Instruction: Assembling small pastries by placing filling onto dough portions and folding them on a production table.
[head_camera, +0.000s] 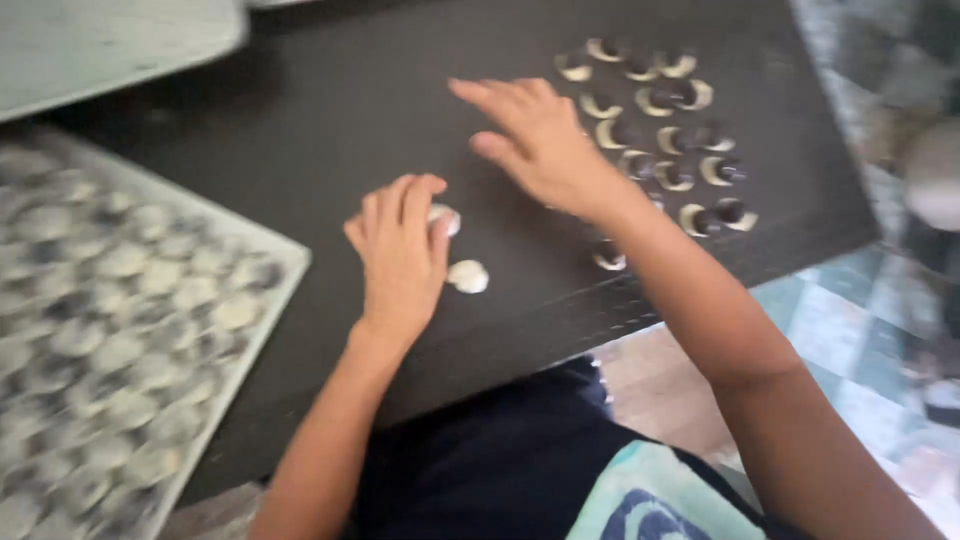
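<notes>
On dark worktop (300, 130) | left hand (400, 255) closed on white dough piece (443, 217), second piece (468, 276) at 4 o'clock | right hand (540, 140) spread flat, empty | shaped crescents (660, 130) laid at 2 o'clock | tray (275, 300) at 9 o'clock seems full.

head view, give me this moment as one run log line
left hand: on white piece | right hand: flat, open on dark board | loose white piece beside left | crescent pieces at right | tray at left

No packages, labels, signs or screens were seen anywhere in the head view; nothing printed or boxed was shown from twelve o'clock round to six o'clock on the dark surface.
</notes>
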